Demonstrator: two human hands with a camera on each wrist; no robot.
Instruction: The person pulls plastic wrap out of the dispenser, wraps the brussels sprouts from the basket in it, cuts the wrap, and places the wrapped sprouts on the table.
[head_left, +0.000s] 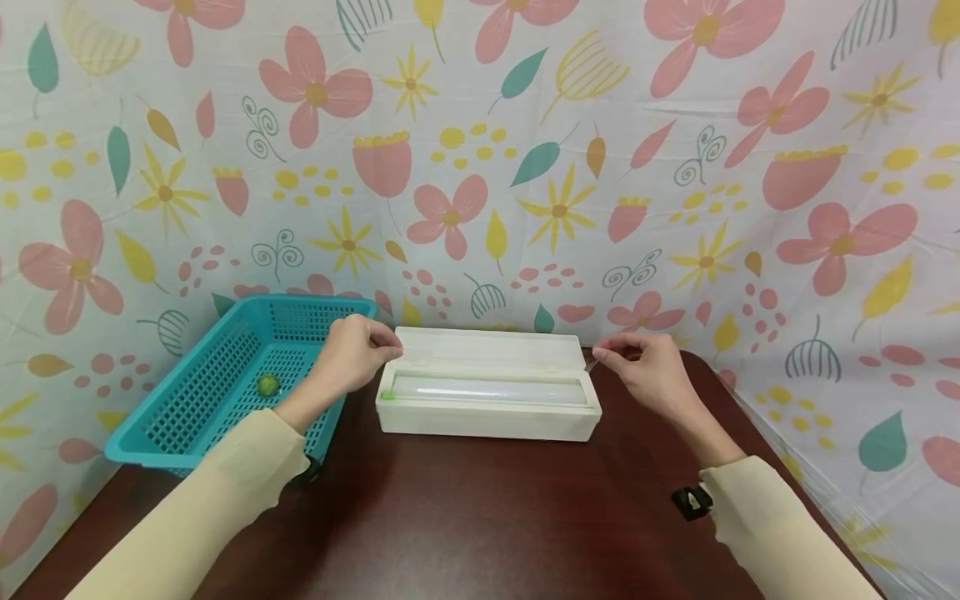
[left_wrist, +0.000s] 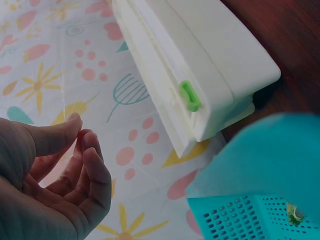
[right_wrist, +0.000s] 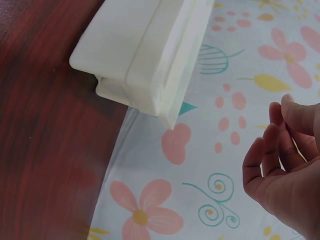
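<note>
A white cling film dispenser [head_left: 487,421] stands on the table with its lid [head_left: 487,348] raised and a roll of clear film [head_left: 487,390] inside. At its left end is a green slide cutter [left_wrist: 189,96]. My left hand [head_left: 352,354] pinches thin clear film [left_wrist: 63,95] between thumb and forefinger, beside the lid's left end. Off the lid's right end, my right hand [head_left: 651,367] has thumb and forefinger pinched together at the film's other side. The film between the hands is nearly invisible.
Left of the dispenser stands a turquoise plastic basket [head_left: 206,354] holding a small green round item [head_left: 267,384]. A flower-patterned cloth [head_left: 480,283] hangs behind the dark red-brown table [head_left: 480,517]. A black strap piece [head_left: 692,502] shows at the right cuff.
</note>
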